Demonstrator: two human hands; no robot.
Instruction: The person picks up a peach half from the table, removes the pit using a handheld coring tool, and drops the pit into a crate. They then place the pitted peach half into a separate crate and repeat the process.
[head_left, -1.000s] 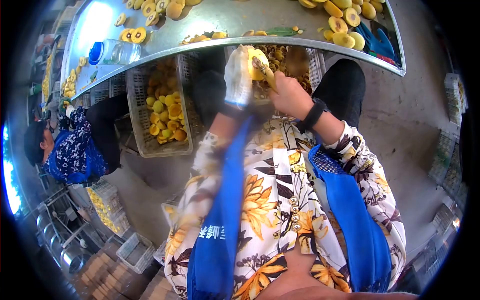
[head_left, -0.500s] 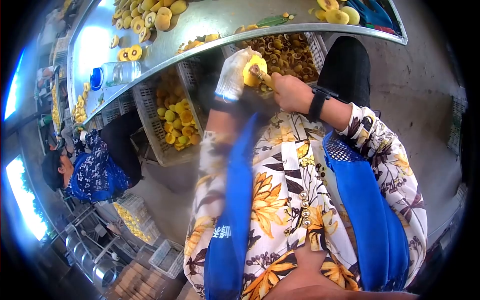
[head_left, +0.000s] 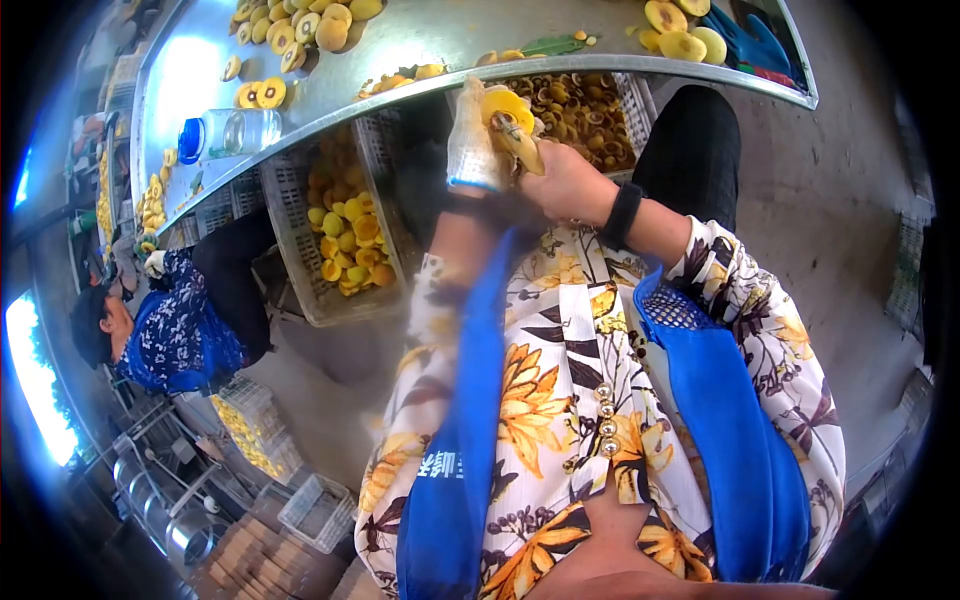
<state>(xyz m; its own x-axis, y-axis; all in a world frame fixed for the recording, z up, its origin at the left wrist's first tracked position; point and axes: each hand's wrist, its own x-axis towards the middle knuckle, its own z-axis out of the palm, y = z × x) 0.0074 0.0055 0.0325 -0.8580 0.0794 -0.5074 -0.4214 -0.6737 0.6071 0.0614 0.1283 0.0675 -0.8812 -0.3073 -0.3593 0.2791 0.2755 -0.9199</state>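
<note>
My left hand [head_left: 470, 145], in a white knit glove, grips a yellow peach half [head_left: 507, 103] with its cut face turned toward me. My bare right hand [head_left: 570, 183] is closed round the handle of a small pitting tool [head_left: 517, 145]. The tool's tip is against the middle of the peach half; whether it has gone into the flesh is hard to tell. Both hands are held just off the front edge of the metal table, above a crate [head_left: 636, 108] of brownish pits or scraps. A dark band circles my right wrist.
Cut peaches [head_left: 285, 45] lie on the metal table [head_left: 420, 45], with a blue-capped clear bottle [head_left: 235, 135] and blue gloves [head_left: 750, 45]. A plastic crate [head_left: 283, 225] of yellow peach halves stands below. A co-worker [head_left: 180, 320] sits at the left.
My left hand and the peach half have risen slightly toward the table edge. My right hand has moved left and lower, and the tool has tilted more upright.
</note>
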